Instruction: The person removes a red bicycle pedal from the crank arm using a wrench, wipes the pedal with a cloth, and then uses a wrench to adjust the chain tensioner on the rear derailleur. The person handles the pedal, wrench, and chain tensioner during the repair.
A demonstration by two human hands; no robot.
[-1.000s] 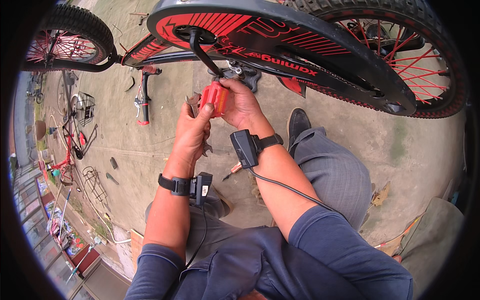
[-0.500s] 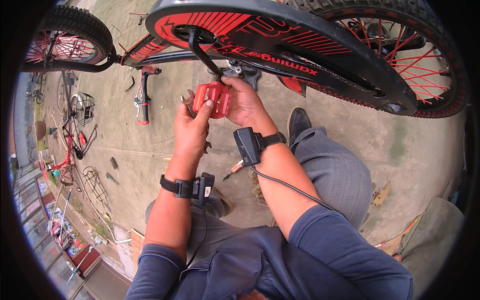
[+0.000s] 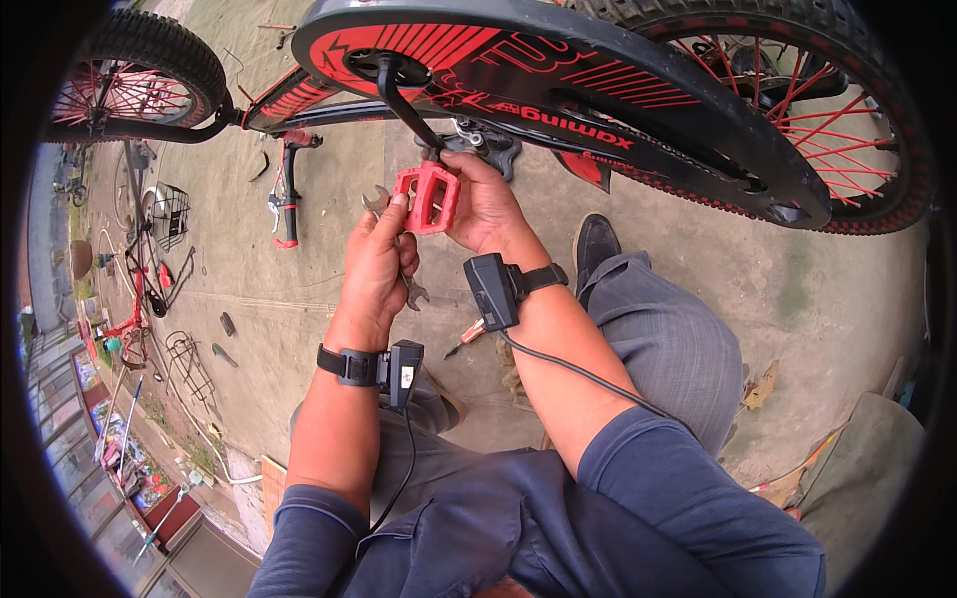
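A red bicycle pedal [image 3: 424,194] sits at the end of the black crank arm [image 3: 401,108]. My right hand [image 3: 485,207] is closed around the pedal's right side, its thumb and fingertips up by the axle end. In my left hand [image 3: 375,261] is a steel open-end wrench [image 3: 374,202], whose jaws stick out above and below the fist. My left thumb tip touches the pedal's left edge. The bicycle is upside down, with a black and red chain guard [image 3: 538,85] across the top of the view.
A rear wheel [image 3: 877,214] stands at the upper right, a front wheel [image 3: 204,70] at the upper left. A handlebar grip [image 3: 290,214] lies near the ground. My right shoe [image 3: 596,249] is below the guard. A wire basket [image 3: 171,216] and bike parts lie at left.
The pedal has turned on its axle and shows its open frame. My left thumb has slid from the pedal's middle to its left edge, and that hand has shifted slightly left.
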